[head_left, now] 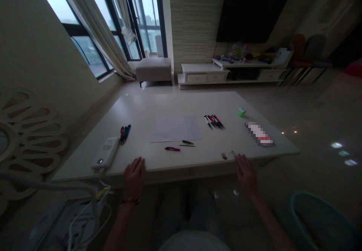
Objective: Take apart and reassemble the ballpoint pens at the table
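The left hand (134,177) lies open and empty, its fingers over the edge of the white table (181,103), near a white power bank (106,153) with a cable running off the edge. The right hand (246,173) seems open and empty too, though the dim light makes that hard to be sure of. Its fingertips are just beside a tiny pale object (232,153), too small to identify. A pixelated packet (259,134) farther along is unreadable.

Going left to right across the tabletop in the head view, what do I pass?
White power bank → small bunch of pens → sheet of paper → larger bunch of pens → small green block → pixelated packet
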A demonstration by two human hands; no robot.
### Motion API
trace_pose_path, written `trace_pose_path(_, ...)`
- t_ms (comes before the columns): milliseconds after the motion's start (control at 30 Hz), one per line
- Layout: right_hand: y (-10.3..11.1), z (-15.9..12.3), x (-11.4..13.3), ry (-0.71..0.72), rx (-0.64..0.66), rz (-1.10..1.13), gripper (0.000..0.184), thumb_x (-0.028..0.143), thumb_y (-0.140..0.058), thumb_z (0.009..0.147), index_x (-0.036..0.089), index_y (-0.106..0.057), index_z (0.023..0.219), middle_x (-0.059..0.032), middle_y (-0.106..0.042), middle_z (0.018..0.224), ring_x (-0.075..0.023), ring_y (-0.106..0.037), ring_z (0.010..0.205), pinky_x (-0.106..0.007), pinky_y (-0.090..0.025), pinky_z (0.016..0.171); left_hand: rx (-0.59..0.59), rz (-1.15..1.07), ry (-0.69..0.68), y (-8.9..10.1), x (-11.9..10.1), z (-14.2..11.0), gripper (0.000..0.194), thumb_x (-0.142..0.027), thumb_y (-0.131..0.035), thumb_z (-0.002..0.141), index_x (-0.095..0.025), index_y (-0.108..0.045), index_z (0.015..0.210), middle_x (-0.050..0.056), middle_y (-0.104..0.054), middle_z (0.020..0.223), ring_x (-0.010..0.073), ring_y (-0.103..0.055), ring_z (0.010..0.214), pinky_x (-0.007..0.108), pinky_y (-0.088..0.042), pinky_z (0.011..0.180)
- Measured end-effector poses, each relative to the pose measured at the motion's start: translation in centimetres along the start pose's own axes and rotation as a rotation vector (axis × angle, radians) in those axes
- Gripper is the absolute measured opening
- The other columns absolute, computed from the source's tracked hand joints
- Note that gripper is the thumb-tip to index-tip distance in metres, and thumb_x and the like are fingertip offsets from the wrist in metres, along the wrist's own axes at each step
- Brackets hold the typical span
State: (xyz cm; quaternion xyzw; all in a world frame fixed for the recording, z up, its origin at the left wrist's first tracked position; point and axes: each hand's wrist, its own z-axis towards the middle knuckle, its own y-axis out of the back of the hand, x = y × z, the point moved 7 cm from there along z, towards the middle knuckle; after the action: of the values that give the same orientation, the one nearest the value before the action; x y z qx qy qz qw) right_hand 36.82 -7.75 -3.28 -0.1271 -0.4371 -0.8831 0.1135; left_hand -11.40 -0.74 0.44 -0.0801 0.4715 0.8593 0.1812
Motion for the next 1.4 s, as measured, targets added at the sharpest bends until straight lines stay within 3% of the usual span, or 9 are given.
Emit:
trace_pose_path(100, 0.4, -0.4, -0.9, -0.032, -0.014, -0.034, 0.038, 0.034, -0.034, 0.089, 0.025, -0.051, 0.121, -0.0058, -0.054, 0.124, -0.0218, -0.04, 0.123, -0.049, -0.023, 0.103, -0.019, 0.032, 0.027, 2.1, 3.0, -2.5, 0.036, -0.029, -0.034, 0.088, -0.027, -0.048, 0.121, 0.005, -0.051, 0.127, 0.0216, -0.04, 0.123, 0.048, -0.028, 0.103)
trace_pose_path(200, 0.3, 0.2, 0.3, -0.1, -0.084, -0.012, 0.035, 0.035, -0.038, 0.087, 0.022, -0.055, 0.115, -0.0088, -0.056, 0.12, -0.0237, -0.043, 0.119, -0.05, -0.024, 0.101, -0.043, 0.047, 0.06, 2.5, 2.5, -2.2, 0.032, -0.031, -0.037, 0.087, -0.027, -0.053, 0.115, 0.006, -0.055, 0.12, 0.022, -0.046, 0.116, 0.046, -0.032, 0.099)
trace_pose_path(300, -0.9, 1.8, 3.5, -0.135, -0.107, 0.091, 0.029, 0.035, -0.044, 0.085, 0.021, -0.061, 0.104, -0.0104, -0.059, 0.108, -0.0241, -0.048, 0.107, -0.046, -0.032, 0.095, -0.015, -0.001, 0.009, 0.8, -1.8, 0.6, 0.029, -0.032, -0.042, 0.086, -0.025, -0.056, 0.11, 0.006, -0.059, 0.109, 0.0206, -0.052, 0.103, 0.04, -0.038, 0.093)
trace_pose_path(433, -4.4, 5.3, 9.5, -0.094, 0.023, 0.242, 0.018, 0.032, -0.054, 0.08, 0.021, -0.065, 0.089, -0.0089, -0.056, 0.093, -0.0233, -0.05, 0.093, -0.041, -0.039, 0.085, 0.177, -0.045, -0.134, -3.9, -8.9, 4.9, 0.031, -0.031, -0.054, 0.08, -0.027, -0.057, 0.111, 0.005, -0.056, 0.112, 0.0206, -0.05, 0.102, 0.037, -0.039, 0.089)
trace_pose_path(567, -7.8, 8.7, 13.4, -0.094, 0.121, 0.295, 0.017, 0.028, -0.064, 0.073, 0.023, -0.065, 0.089, -0.0071, -0.054, 0.09, -0.0224, -0.048, 0.088, -0.036, -0.04, 0.079, 0.283, -0.013, -0.161, -6.8, -11.8, 7.1, 0.016, -0.032, -0.058, 0.078, -0.027, -0.064, 0.092, 0.005, -0.057, 0.104, 0.0212, -0.05, 0.097, 0.036, -0.039, 0.083)
trace_pose_path(667, -9.2, 10.1, 14.0, -0.112, 0.138, 0.269, 0.014, 0.027, -0.068, 0.07, 0.024, -0.066, 0.084, -0.0066, -0.053, 0.087, -0.0222, -0.048, 0.086, -0.034, -0.04, 0.076, 0.274, -0.048, -0.161, -7.3, -11.9, 7.2, 0.011, -0.031, -0.054, 0.081, -0.024, -0.063, 0.082, 0.004, -0.06, 0.097, 0.0203, -0.051, 0.095, 0.037, -0.036, 0.086)
trace_pose_path(833, -10.3, 10.7, 14.3, -0.065, 0.194, 0.239, 0.004, 0.025, -0.068, 0.07, 0.023, -0.064, 0.071, -0.0067, -0.055, 0.082, -0.0222, -0.049, 0.083, -0.033, -0.039, 0.072, 0.181, -0.247, -0.111, -7.1, -10.9, 6.6, 0.016, -0.019, -0.04, 0.088, -0.019, -0.055, 0.092, 0.004, -0.063, 0.088, 0.0155, -0.055, 0.087, 0.034, -0.038, 0.087)
trace_pose_path(1233, -8.6, 10.4, 16.2, 0.046, 0.271, 0.286, 0.011, 0.023, -0.05, 0.085, 0.019, -0.057, 0.077, -0.0064, -0.061, 0.079, -0.0219, -0.051, 0.08, -0.033, -0.036, 0.071, 0.177, -0.208, -0.139, -6.7, -11.1, 6.3, 0.017, -0.021, -0.04, 0.088, -0.02, -0.056, 0.093, 0.004, -0.06, 0.09, 0.0158, -0.053, 0.087, 0.031, -0.039, 0.082)
trace_pose_path(1400, -8.3, 11.0, 17.0, 0.067, 0.275, 0.311, 0.01, 0.021, -0.051, 0.085, 0.018, -0.056, 0.077, -0.0062, -0.061, 0.08, -0.0208, -0.051, 0.083, -0.032, -0.035, 0.073, 0.109, -0.226, -0.177, -6.8, -11.1, 6.2, 0.015, -0.021, -0.042, 0.088, -0.02, -0.056, 0.092, 0.004, -0.061, 0.087, 0.0156, -0.053, 0.085, 0.03, -0.039, 0.079)
